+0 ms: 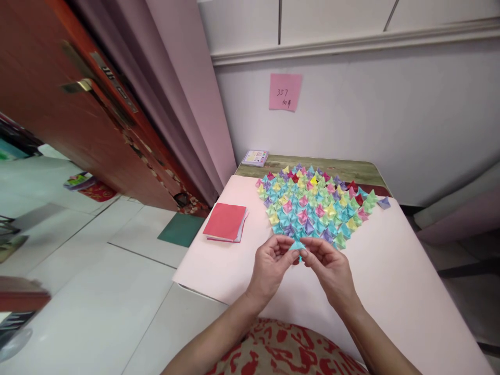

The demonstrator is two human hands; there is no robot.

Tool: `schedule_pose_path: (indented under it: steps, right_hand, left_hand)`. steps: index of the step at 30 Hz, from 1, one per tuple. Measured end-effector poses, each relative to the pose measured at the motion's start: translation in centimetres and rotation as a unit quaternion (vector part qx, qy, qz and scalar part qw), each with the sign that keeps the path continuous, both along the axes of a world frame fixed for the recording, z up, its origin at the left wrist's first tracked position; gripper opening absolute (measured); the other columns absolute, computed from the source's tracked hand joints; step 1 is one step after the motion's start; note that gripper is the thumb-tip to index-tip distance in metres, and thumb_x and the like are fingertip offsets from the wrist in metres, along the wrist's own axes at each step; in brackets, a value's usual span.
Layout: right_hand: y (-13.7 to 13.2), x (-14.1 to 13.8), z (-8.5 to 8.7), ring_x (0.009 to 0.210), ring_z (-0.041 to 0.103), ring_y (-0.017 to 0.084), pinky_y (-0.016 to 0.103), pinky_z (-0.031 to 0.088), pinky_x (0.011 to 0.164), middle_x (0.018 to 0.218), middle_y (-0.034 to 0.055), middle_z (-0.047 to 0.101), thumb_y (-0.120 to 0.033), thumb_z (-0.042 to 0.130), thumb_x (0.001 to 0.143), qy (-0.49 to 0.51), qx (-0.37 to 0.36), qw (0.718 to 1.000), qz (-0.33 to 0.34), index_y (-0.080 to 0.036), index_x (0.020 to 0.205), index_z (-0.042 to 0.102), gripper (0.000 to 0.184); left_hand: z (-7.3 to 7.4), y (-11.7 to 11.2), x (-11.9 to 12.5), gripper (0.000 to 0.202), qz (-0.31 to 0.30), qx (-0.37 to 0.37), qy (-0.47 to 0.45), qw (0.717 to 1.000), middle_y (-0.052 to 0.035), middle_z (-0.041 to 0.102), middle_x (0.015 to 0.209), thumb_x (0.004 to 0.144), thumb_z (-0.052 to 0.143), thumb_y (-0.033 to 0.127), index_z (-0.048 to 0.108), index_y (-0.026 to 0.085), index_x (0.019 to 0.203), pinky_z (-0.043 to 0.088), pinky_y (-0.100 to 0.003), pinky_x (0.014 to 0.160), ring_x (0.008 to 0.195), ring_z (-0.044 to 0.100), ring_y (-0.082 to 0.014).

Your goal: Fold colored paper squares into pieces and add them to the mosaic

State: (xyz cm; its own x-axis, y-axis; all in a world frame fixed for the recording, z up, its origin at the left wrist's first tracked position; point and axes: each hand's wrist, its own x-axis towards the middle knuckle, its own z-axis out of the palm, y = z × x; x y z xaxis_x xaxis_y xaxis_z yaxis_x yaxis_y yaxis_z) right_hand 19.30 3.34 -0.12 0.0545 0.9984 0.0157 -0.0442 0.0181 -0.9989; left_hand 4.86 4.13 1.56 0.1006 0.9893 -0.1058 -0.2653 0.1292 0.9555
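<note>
Between my fingers (294,253) sits a small turquoise paper piece (297,246). Just beyond it, the sheet of folded paper shapes (314,205) is a patchwork of turquoise, pink, yellow, pale green, purple and a few dark red ones. The stack of paper squares (225,222) shows red on top, with pink and white edges below. The tabletop (390,271) has a pale pink cover, and brown wood grain shows at its far end. A pink note (285,91) with dark handwriting hangs on the white wall. My lap cloth (281,349) is red with a cream pattern.
</note>
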Motion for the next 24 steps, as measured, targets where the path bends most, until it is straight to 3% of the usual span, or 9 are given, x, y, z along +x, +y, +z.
schedule_pose_path:
  steps: [4,8,13,19,24]
  right_hand:
    - [-0.1,0.3,-0.6,0.079,0.069,0.020,0.035,0.058,0.074,0.094,0.0069,0.073,-0.038,0.069,0.084,-0.083,0.053,0.995,0.002,-0.022,0.106,0.070,0.028]
    - [-0.3,0.4,-0.5,0.076,0.069,0.019,0.033,0.059,0.070,0.093,0.0055,0.072,-0.034,0.069,0.085,-0.151,0.102,0.983,0.012,-0.024,0.110,0.070,0.027]
    - [-0.2,0.5,-0.2,0.076,0.070,0.021,0.033,0.059,0.068,0.085,0.0047,0.073,-0.040,0.066,0.086,-0.072,0.038,0.995,0.056,-0.022,0.115,0.066,0.033]
    - [0.0,0.2,-0.3,0.064,0.065,0.018,0.030,0.054,0.061,0.072,0.0031,0.071,-0.046,0.074,0.079,-0.079,-0.020,0.997,-0.016,-0.020,0.093,0.070,0.031]
    - [0.0,0.0,-0.4,0.068,0.065,0.018,0.031,0.055,0.067,0.076,0.0041,0.070,-0.047,0.070,0.081,-0.052,-0.018,0.998,-0.016,-0.018,0.087,0.068,0.029]
  left_hand:
    - [0.0,0.4,-0.3,0.032,-0.005,-0.012,-0.007,1.000,-0.0024,0.068,0.075,0.080,0.072,0.039,0.066,0.015,0.100,0.056,-0.028,0.065,0.063,0.066,-0.0139]
    - [-0.1,0.6,-0.3,0.029,0.004,-0.025,-0.001,1.000,-0.0017,0.067,0.072,0.076,0.075,0.041,0.069,0.015,0.087,0.057,-0.027,0.057,0.058,0.064,-0.0135]
    - [-0.1,0.3,-0.4,0.022,0.012,0.008,0.036,0.999,-0.0007,0.065,0.069,0.079,0.071,0.036,0.070,0.017,0.088,0.056,-0.028,0.061,0.058,0.064,-0.0140]
    - [0.4,-0.3,-0.3,0.011,0.014,0.173,0.207,0.963,-0.0072,0.067,0.092,0.085,0.061,0.023,0.071,0.020,0.086,0.053,-0.027,0.076,0.090,0.064,-0.0195]
    - [-0.2,-0.4,-0.2,0.020,0.009,0.122,0.176,0.977,-0.0076,0.066,0.099,0.085,0.060,0.022,0.063,0.019,0.105,0.053,-0.029,0.080,0.090,0.064,-0.0185]
